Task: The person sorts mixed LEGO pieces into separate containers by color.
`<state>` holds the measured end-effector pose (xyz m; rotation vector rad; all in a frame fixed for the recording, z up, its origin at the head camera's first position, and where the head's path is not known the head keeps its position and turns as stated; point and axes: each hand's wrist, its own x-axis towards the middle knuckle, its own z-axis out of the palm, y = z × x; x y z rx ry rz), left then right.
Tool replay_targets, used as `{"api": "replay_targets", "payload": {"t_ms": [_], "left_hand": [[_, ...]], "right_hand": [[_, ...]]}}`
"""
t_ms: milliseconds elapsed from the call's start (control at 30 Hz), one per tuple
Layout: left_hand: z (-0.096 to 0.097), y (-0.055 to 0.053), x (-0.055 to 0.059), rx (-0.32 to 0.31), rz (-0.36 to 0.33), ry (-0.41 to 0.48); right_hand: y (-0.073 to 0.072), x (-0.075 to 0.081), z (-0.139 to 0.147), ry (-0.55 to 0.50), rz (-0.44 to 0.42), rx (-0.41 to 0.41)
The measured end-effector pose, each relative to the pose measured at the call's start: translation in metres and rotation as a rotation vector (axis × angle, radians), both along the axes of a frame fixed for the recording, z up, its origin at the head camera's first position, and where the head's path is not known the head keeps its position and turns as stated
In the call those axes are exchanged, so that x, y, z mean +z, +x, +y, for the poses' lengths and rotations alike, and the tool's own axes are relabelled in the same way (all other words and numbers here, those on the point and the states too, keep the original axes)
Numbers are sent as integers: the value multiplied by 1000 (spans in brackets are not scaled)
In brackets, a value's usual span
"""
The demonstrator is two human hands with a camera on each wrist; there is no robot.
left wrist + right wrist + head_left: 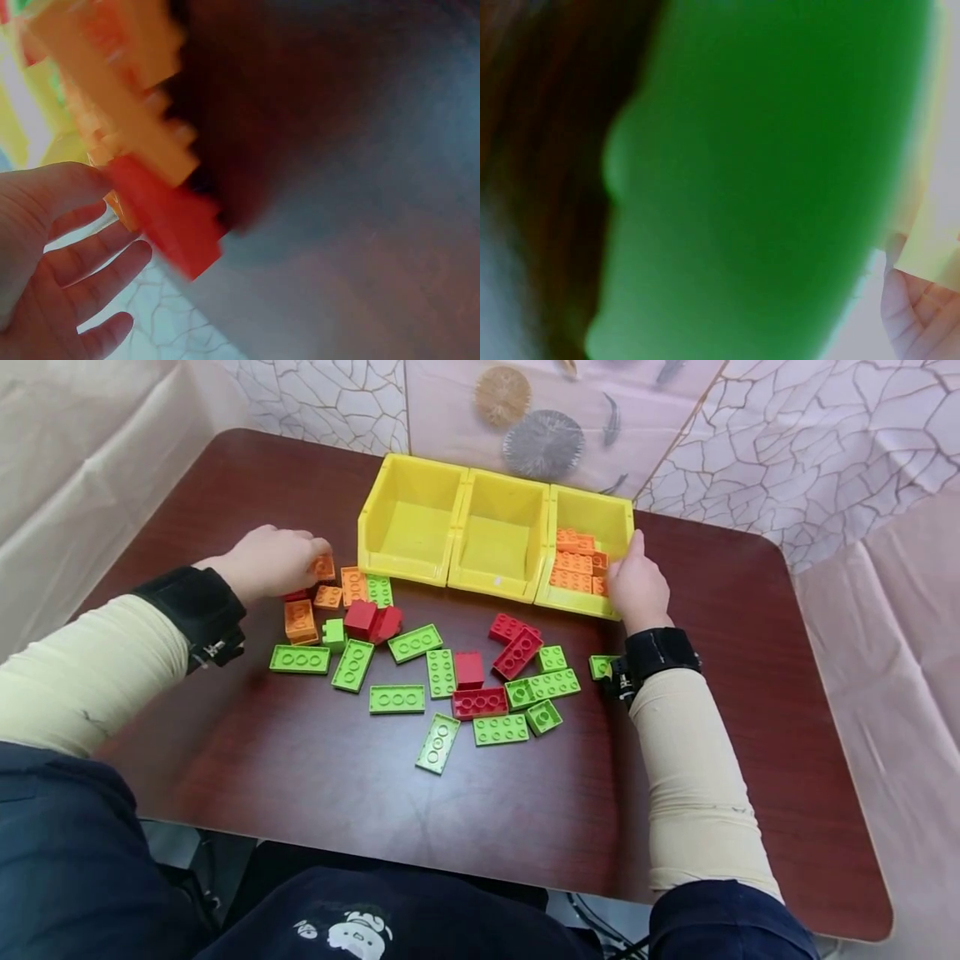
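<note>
My left hand (pixel 273 560) is at the left of the loose bricks, pinching an orange brick (pixel 323 567) between thumb and fingertips. In the left wrist view, a red brick (pixel 169 221) hides most of that orange brick (pixel 120 210). Other orange bricks (pixel 301 622) lie just below this hand. At the far right, my right hand (pixel 641 585) grips the side wall of the right compartment of the yellow bin (pixel 592 508). Several orange bricks (pixel 573 562) lie inside that compartment. A green brick (pixel 742 180) fills most of the right wrist view.
The yellow bin's left (pixel 412 527) and middle (pixel 498 547) compartments show bare floors. Green bricks (pixel 397 699) and red bricks (pixel 517 653) are scattered across the middle of the brown table (pixel 300 760). One green brick (pixel 601 667) lies partly behind the right wrist strap.
</note>
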<state>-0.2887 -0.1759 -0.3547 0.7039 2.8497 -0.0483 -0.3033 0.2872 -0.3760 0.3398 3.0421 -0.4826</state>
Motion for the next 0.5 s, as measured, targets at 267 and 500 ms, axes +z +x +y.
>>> {"api": "replay_targets", "payload": {"t_ms": [267, 500], "left_hand": [[33, 3, 44, -64, 161, 121], [122, 2, 76, -282, 241, 171]], "right_hand": [[-1, 5, 3, 5, -7, -13], [-1, 2, -1, -10, -21, -16]]}}
